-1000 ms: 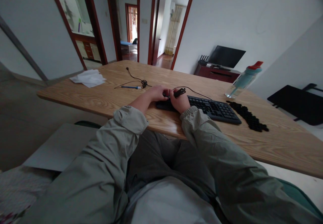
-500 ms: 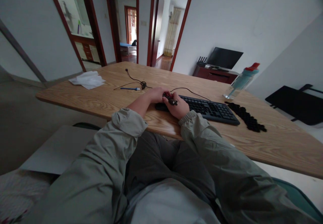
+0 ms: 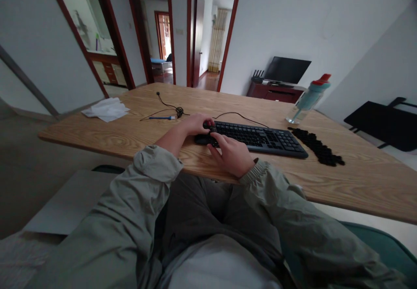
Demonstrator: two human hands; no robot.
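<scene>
Curling lightly, the left hand (image 3: 197, 124) pinches a small dark object (image 3: 213, 129) over the left end of the keyboard (image 3: 267, 139), seemingly steadying it, while the right hand (image 3: 235, 154) brings parted thumb and fingers alongside; whether they grip, can't tell!

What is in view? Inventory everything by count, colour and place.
Table: one, brown, centre
Keyboard: one, black, centre
Small object: one, dark, keyboard's left
Brush: one, blue, table's left
Cable: uncertain, black, behind keyboard
Paper or cloth: uncertain, white, table's left
Bottle: one, teal, table's right
Bumpy strip: one, black, beside keyboard
Cabinet: one, dark red, by wall
Screen: one, black, on cabinet
Doorways: three, red-framed, background
Sleeves: two, green, foreground
Left hand, right hand: one each, bare, centre
</scene>
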